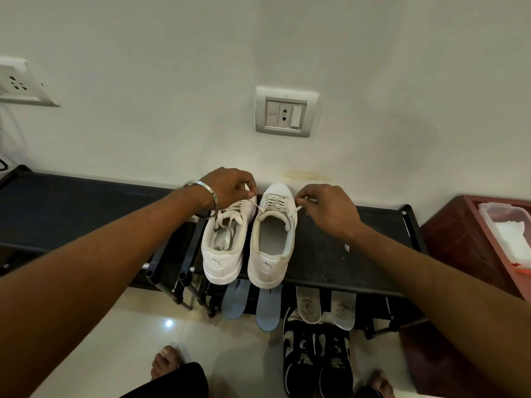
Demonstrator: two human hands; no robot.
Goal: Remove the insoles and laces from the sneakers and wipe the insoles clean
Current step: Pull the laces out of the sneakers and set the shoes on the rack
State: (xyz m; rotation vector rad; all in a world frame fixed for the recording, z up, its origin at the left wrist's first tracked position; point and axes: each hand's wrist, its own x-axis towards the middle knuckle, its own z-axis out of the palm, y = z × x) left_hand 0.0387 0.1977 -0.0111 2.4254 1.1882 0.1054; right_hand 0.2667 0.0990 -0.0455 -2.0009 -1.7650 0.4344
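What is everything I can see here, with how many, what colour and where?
White sneakers: 2, side by side on the rack top, toes to the wall.
Lace: 1, off-white, on the right sneaker, an end pinched in each hand.
Blue insoles: 2, on the floor under the sneakers.
Pale insoles: 2, on the floor right of the blue ones.
Black-and-white sneakers: 2, on the floor.
Shoe rack: 1, black, against the wall.
Socket panels: 2, grey-white, on the wall.
Plastic container: 1, clear, on a reddish cabinet at right.
Bangle: 1, silver, left wrist.
Left hand: pinches the lace.
Right hand: pinches the lace.
Feet: 2, bare, on the floor.
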